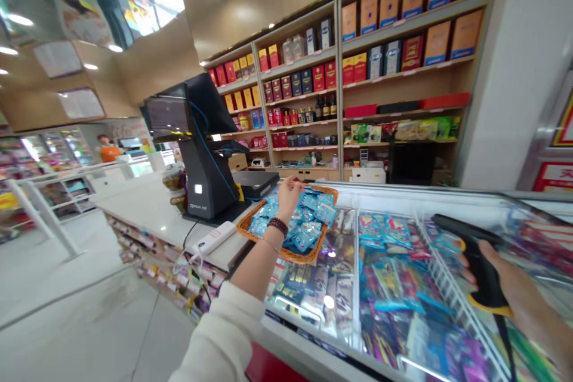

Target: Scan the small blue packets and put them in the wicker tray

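My left hand [289,196], with a beaded bracelet [278,226] at the wrist, reaches over a wicker basket [244,228]. Its fingers are bent together near the basket's far side; whether anything sits between them is too small to tell. Blue shiny packets [307,234] fill the basket, which rests by the left end of a glass-topped freezer. On the right, my right hand [495,268] is wrapped round the grip of a black and yellow barcode scanner [481,259]. The scanner is held above the freezer glass, its head pointing left and its cable hanging down.
A black checkout terminal [210,161] stands on the white counter [138,203], with a white power bank [215,237] and cables in front. Bagged ice pops [394,280] lie inside the freezer. Shelves of boxes [304,80] line the back; a person in orange [110,152] is far left.
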Available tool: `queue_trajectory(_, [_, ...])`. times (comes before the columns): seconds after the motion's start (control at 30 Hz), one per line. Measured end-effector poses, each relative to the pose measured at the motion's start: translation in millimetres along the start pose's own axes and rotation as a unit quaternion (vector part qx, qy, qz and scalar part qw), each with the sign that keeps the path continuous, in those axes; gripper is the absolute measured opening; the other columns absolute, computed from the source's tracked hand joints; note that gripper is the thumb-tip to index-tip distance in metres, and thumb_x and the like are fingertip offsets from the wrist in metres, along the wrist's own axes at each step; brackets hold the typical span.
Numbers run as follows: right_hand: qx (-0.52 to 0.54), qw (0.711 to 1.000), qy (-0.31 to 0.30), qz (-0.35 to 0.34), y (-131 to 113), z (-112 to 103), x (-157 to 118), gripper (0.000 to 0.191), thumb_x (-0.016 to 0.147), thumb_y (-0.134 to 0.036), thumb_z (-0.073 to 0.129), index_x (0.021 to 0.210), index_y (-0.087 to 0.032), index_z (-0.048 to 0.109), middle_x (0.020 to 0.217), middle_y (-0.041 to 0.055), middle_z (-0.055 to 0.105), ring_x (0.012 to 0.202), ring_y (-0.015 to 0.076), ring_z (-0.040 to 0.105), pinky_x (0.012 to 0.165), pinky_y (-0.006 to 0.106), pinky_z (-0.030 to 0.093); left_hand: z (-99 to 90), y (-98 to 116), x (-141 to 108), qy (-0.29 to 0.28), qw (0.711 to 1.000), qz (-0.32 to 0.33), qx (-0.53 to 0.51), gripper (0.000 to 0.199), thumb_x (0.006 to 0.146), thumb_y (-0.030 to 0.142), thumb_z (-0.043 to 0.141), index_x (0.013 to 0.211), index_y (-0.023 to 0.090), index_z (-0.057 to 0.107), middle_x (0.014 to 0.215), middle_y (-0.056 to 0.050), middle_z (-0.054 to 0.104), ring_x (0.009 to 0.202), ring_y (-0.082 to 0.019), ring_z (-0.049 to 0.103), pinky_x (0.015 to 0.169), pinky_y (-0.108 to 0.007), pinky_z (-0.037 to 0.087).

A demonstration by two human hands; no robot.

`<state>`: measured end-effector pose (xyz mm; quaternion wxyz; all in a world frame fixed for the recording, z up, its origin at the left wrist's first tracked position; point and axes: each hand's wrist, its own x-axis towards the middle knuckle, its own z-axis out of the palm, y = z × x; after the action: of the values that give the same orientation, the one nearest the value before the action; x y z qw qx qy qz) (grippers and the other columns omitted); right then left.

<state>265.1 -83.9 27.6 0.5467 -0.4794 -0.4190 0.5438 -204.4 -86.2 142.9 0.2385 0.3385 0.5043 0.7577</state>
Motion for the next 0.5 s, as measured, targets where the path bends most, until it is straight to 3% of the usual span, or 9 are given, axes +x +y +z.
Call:
queue_trajectory(0.17, [0.01, 0.997, 0.04, -0.069, -21, -30, -9, 0.073, 0.063, -0.089, 0.098, 0.086, -0.033, 0.058, 0.078, 0.006, 0.063, 0.057, 0.0201, 0.05, 0.05, 0.041, 0.037, 70.9, -28, -38, -0.136, 0.991, -0.006, -0.003, 0.02, 0.094, 0.009, 0.096, 0.101, 0.022, 0.083, 0.082, -0.005, 0.083, 0.082, -0.024, 0.085, 0.106, -0.044, 0.072])
queue_trajectory(0.33, [0.003, 0.994, 0.066, -0.088, -14, -63, -10, 0.063, 0.08, -0.087, 0.089, 0.096, -0.029, 0.067, 0.076, 0.0032, 0.065, 0.058, 0.0193, 0.053, 0.05, 0.037, 0.042, 160.7, -79, -93, -0.251, 0.966, 0.002, 0.06, 0.022, 0.086, 0.013, 0.102, 0.095, 0.024, 0.085, 0.089, -0.006, 0.087, 0.081, -0.024, 0.083, 0.098, -0.04, 0.072])
queue_trajectory(0.4, [0.023, 0.993, 0.083, -0.085, -8, -68, -8, 0.065, 0.079, -0.088, 0.09, 0.095, -0.029, 0.068, 0.074, 0.0009, 0.064, 0.056, 0.0174, 0.052, 0.048, 0.033, 0.044, 195.1, -101, -118, -0.284, 0.954, 0.012, 0.1, 0.024, 0.083, 0.014, 0.104, 0.092, 0.026, 0.084, 0.096, -0.009, 0.09, 0.088, -0.028, 0.085, 0.102, -0.043, 0.072])
queue_trajectory(0.5, [0.041, 0.994, 0.077, -0.071, -1, -69, -1, 0.069, 0.077, -0.091, 0.093, 0.095, -0.028, 0.069, 0.072, -0.0018, 0.065, 0.052, 0.0159, 0.054, 0.045, 0.03, 0.047, 239.1, -131, -154, -0.297, 0.941, 0.032, 0.157, 0.03, 0.079, 0.022, 0.109, 0.089, 0.027, 0.081, 0.105, -0.013, 0.092, 0.116, -0.038, 0.087, 0.118, -0.048, 0.066])
